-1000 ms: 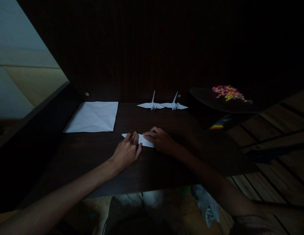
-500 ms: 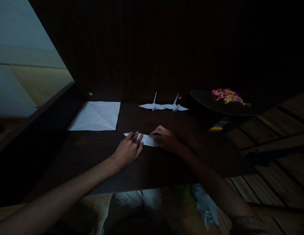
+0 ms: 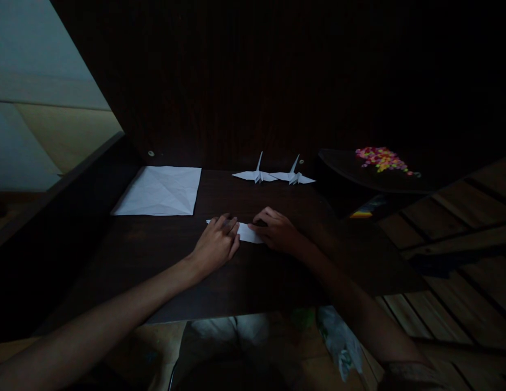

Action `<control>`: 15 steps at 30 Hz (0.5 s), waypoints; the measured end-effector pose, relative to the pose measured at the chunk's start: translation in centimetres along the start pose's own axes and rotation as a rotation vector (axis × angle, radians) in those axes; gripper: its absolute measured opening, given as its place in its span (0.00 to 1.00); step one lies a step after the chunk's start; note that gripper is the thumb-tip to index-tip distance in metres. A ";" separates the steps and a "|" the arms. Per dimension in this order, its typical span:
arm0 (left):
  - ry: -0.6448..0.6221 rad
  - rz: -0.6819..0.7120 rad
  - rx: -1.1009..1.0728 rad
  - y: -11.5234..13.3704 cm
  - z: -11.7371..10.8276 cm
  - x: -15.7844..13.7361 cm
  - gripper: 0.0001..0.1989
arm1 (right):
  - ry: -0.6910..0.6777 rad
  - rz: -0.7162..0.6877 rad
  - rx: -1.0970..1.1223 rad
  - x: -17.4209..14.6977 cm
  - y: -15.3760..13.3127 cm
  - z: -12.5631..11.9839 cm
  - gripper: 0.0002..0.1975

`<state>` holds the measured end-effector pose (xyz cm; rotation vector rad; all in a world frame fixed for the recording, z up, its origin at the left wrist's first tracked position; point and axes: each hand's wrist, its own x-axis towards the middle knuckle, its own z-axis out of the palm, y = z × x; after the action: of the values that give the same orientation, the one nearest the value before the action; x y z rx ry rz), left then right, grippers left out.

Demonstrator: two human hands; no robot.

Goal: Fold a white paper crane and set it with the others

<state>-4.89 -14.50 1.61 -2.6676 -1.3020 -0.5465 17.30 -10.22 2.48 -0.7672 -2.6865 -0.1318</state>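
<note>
A narrow strip of folded white paper (image 3: pixel 248 233) lies on the dark tabletop between my hands. My left hand (image 3: pixel 217 241) rests over its left part, fingers bent and pressed down on it, so only a small tip shows beyond the knuckles. At the right end my right hand (image 3: pixel 275 231) holds the paper with thumb and curled fingers, hiding that end. Behind them stand two white origami cranes (image 3: pixel 258 176), wings spread and touching. To the left lies a creased white paper square (image 3: pixel 161 190).
A raised dark shelf (image 3: pixel 338 163) at the right bears a heap of small pink and yellow pieces (image 3: pixel 383 159). A dark side panel (image 3: pixel 65 212) bounds the table on the left, a tall dark panel (image 3: pixel 220 81) at the back. A plastic bag (image 3: pixel 340 342) lies below the front edge.
The fingers of my left hand have drawn closer together and bent more over the paper. My right hand stays at the right end, nearly unmoved.
</note>
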 end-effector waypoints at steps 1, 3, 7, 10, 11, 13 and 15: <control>0.011 0.012 -0.015 -0.1 0.2 0.0 0.17 | 0.000 0.004 0.033 0.0 0.0 -0.1 0.12; 0.017 0.046 -0.063 -0.4 0.6 0.1 0.17 | -0.010 0.022 0.090 0.1 0.0 -0.2 0.13; -0.034 0.073 -0.162 -0.9 1.5 0.2 0.21 | -0.042 0.075 0.147 0.2 0.1 -0.4 0.14; -0.099 0.090 -0.166 -1.2 1.7 0.3 0.22 | -0.038 0.085 0.203 0.1 0.4 -0.3 0.15; -0.114 0.094 -0.162 -1.3 1.7 0.3 0.22 | -0.032 0.091 0.236 0.1 0.6 -0.3 0.15; -0.134 0.104 -0.152 -1.5 1.6 0.4 0.22 | -0.014 0.117 0.323 0.0 1.2 -0.3 0.15; -0.145 0.108 -0.140 -1.6 1.4 0.4 0.23 | 0.016 0.177 0.391 -0.1 1.8 -0.4 0.15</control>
<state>-5.52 -12.86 0.36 -2.9215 -1.1861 -0.4539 18.50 -8.83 2.83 -0.8616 -2.4977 0.4153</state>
